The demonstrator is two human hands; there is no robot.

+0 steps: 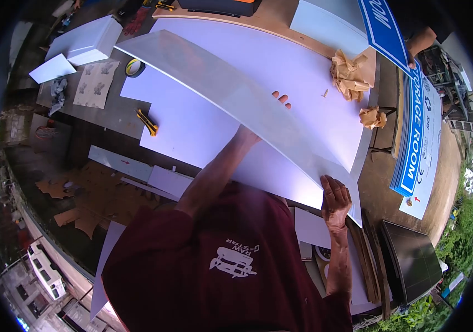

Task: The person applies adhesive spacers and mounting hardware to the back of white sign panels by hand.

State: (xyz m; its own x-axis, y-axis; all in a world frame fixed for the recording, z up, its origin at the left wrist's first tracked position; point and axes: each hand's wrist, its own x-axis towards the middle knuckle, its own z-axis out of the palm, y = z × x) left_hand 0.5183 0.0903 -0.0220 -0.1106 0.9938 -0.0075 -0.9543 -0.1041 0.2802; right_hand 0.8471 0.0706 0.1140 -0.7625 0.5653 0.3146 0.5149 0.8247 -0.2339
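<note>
A long, thin white panel (209, 83) is raised at a slant over a larger white sheet (192, 130) lying on the table. My left hand (249, 134) reaches beneath the panel's middle and supports it, its fingertips showing past the far edge; the palm is partly hidden. Close to the panel's right end, my right hand (335, 202) grips the edge, fingers curled over the top. Left of the panel lie a yellow utility knife (147, 122) and a roll of tape (134, 67).
Crumpled brown paper (349, 74) sits at the right of the sheet. Blue "STORAGE ROOM" signs (414, 133) are stacked at the right. Another person's hand (422, 41) holds a blue sign (383, 25). White boxes (90, 41) stand back left; cardboard scraps (92, 199) lie lower left.
</note>
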